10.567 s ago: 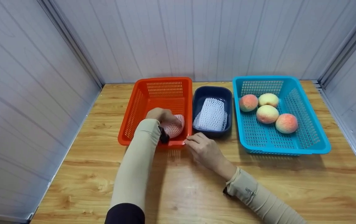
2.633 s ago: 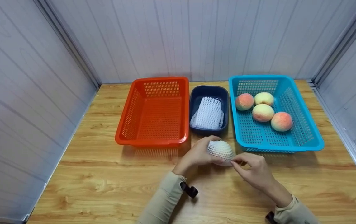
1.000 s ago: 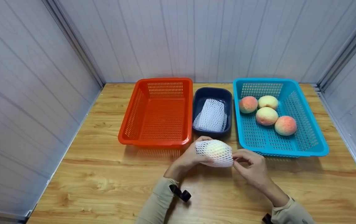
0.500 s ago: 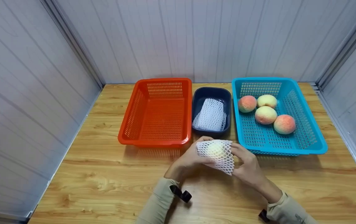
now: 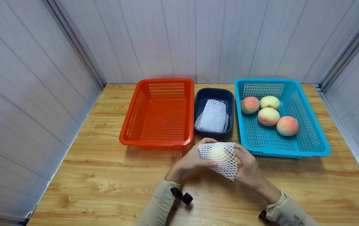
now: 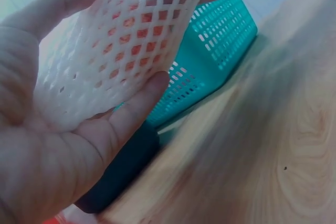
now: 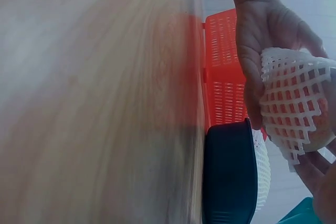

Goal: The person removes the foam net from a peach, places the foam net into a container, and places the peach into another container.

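Note:
Above the table's middle, my left hand [image 5: 192, 160] grips a white foam net sleeve [image 5: 229, 169] from its left side, thumb and fingers round it. A pale yellow and pink peach [image 5: 218, 153] sits inside, showing through the mesh. My right hand [image 5: 249, 168] holds the sleeve's flared right edge, with fingers at its top and thumb low. The left wrist view shows the left fingers curled about the sleeve's [image 6: 131, 40] narrower end. From the right wrist, part of the peach [image 7: 320, 129] shows bare at the sleeve's open end.
An orange basket [image 5: 157, 145] stands at left on the wooden table [image 5: 104, 182]. Beside it, a navy bin [image 5: 214, 134] contains flat white foam nets [image 5: 213, 116]. At right, a blue basket [image 5: 286, 153] holds several bare peaches [image 5: 287, 126]. Panel walls enclose the table.
The netted peach came out of the orange basket into both hands. The right hand went from pinching the sleeve's end to spreading its edge wide. Over the last half second little moved.

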The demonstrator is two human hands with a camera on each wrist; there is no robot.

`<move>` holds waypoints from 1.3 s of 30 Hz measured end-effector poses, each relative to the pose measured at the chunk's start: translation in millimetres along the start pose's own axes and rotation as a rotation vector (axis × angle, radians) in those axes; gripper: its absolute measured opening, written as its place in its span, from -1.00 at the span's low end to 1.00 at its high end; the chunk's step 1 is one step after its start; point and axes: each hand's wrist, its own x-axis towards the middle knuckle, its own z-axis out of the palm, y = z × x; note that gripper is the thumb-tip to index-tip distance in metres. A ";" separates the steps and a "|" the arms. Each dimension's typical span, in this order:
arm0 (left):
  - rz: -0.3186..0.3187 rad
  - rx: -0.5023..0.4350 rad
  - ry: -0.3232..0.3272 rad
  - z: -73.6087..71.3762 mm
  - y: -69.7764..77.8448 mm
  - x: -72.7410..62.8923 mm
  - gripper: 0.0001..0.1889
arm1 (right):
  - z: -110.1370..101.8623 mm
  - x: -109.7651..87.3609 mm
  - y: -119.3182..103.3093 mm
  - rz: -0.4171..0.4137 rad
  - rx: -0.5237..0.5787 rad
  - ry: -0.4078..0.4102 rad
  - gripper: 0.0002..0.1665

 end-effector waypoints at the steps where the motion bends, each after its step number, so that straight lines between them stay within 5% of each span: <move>1: 0.002 0.004 0.002 -0.5 1.3 0.1 -0.28 | -1.8 2.8 -3.6 -0.006 -0.001 0.004 -0.30; 6: 0.019 0.015 0.072 -1.9 5.3 -1.5 -0.43 | -10.0 10.0 -11.6 -0.038 0.004 0.014 -0.31; 14: -0.106 -0.231 0.245 10.1 -3.5 -10.0 -0.68 | -20.2 2.6 -10.4 -0.069 0.015 0.007 -0.30; 24: -0.096 -0.148 0.447 26.9 -4.8 -6.3 -0.81 | -28.4 -2.2 -10.3 -0.070 0.042 -0.007 -0.29; 31: -0.107 -0.105 0.465 27.5 1.8 -3.0 -0.71 | -35.8 -5.6 -9.1 -0.073 0.067 0.011 -0.33; 39: -0.133 0.045 0.434 19.8 4.0 -4.9 -0.74 | -48.4 -10.3 -12.6 -0.028 0.041 -0.016 -0.30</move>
